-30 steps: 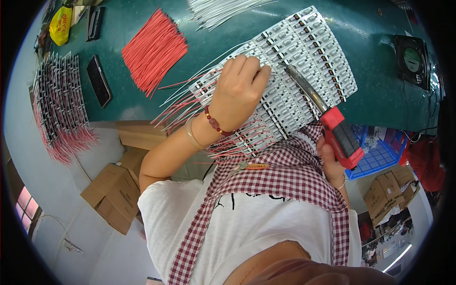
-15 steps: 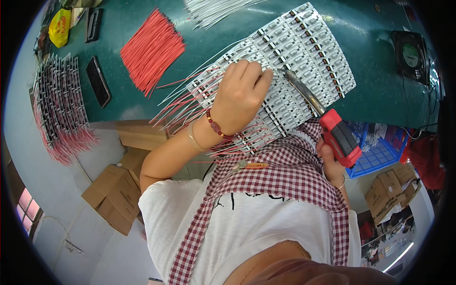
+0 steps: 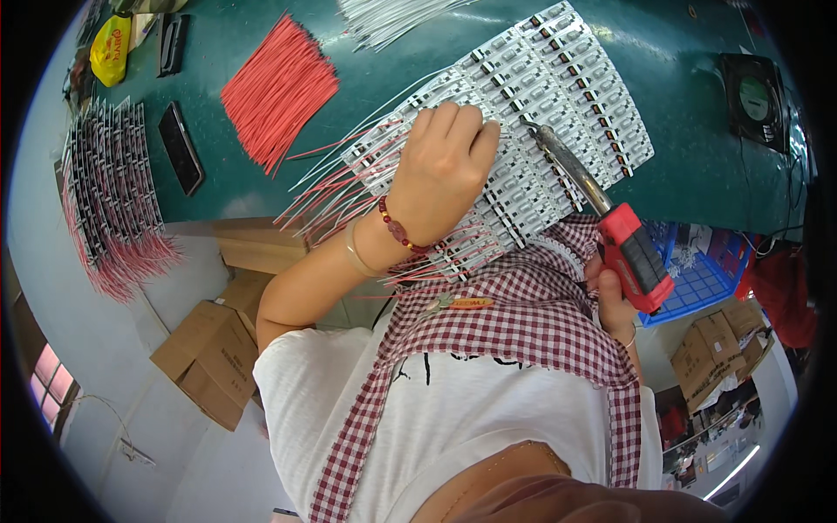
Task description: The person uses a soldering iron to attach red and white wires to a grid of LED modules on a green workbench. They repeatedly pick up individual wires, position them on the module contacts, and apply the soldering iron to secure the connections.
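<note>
My left hand [image 3: 445, 170] is closed over a panel of small white circuit boards [image 3: 558, 96], fingertips curled down out of sight. What they pinch is hidden beneath the knuckles. White and red wires [image 3: 336, 187] stick out from the panel's left side, some passing under that hand. My right hand [image 3: 615, 301] is wrapped round the red and black handle of a soldering iron [image 3: 635, 257]. The iron's metal shaft slants up and left across the panel, its bent tip near the boards just right of my left hand. Whether the tip touches them I cannot tell.
A bundle of red wires [image 3: 279, 91] and one of white wires [image 3: 397, 17] lie on the green table [image 3: 235, 196]. Farther left are a phone [image 3: 180, 148] and wired boards [image 3: 113, 183]. A small black fan [image 3: 754, 103] stands right; a blue basket [image 3: 693, 288] sits below.
The soldering iron has shifted slightly right, its tip moving away from my left fingers. My left hand stays almost where it was, a touch higher.
</note>
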`<act>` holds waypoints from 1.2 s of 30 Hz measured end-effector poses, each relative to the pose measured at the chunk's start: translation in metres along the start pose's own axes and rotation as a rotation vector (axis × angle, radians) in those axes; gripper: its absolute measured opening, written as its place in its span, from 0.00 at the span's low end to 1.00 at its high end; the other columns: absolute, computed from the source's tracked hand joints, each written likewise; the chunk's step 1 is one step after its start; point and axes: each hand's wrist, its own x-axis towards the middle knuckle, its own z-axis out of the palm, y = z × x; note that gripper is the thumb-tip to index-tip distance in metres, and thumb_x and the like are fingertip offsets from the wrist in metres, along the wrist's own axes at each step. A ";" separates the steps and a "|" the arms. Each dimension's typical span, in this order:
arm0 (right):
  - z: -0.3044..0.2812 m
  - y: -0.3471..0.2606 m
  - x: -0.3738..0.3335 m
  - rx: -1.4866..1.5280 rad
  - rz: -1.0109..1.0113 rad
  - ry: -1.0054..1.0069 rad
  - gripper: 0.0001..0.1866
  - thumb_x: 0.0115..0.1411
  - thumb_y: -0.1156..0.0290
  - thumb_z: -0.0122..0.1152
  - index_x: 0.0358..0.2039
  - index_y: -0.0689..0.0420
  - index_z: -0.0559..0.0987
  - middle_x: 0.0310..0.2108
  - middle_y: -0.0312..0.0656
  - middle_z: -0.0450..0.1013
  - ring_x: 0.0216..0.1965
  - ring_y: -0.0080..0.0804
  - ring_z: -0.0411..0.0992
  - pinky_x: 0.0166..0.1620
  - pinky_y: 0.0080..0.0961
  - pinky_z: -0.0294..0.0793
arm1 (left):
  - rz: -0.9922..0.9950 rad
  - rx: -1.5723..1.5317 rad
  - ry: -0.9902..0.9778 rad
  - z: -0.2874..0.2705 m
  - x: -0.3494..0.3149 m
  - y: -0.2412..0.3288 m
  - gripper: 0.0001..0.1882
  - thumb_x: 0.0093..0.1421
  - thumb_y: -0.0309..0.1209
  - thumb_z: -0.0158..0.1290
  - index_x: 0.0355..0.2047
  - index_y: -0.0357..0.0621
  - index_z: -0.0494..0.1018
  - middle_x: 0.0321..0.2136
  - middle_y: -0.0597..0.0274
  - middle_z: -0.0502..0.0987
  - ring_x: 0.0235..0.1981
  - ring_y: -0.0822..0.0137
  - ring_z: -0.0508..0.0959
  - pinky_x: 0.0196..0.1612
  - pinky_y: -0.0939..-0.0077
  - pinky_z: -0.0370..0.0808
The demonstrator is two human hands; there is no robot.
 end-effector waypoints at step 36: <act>0.003 0.011 -0.002 -0.020 -0.027 0.030 0.09 0.57 0.71 0.66 0.37 0.61 0.82 0.32 0.44 0.77 0.30 0.36 0.76 0.33 0.30 0.75 | -0.008 -0.002 0.016 0.009 -0.005 0.013 0.14 0.48 0.20 0.56 0.38 0.37 0.78 0.27 0.61 0.68 0.30 0.62 0.70 0.35 0.68 0.67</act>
